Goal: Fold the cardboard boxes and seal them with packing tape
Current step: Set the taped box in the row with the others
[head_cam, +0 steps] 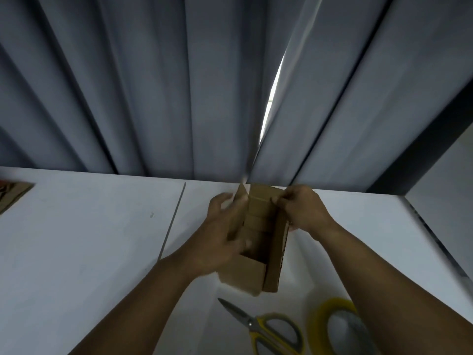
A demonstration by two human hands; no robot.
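Note:
A small brown cardboard box (258, 226) stands partly folded on the white table (89, 239), its top open toward me. My left hand (225, 231) grips the box's left flap, fingers curled over its edge. My right hand (302, 208) pinches the upper end of the right side wall. A roll of clear packing tape (320, 321) with a yellowish rim lies near the bottom right. The box's inside is dark and its far end shows several fold lines.
Scissors with yellow handles (266, 329) lie in front of the box, left of the tape. A flat piece of cardboard (12, 196) sits at the table's far left edge. Grey curtains (153, 98) hang right behind the table. A seam (174, 221) runs across the tabletop.

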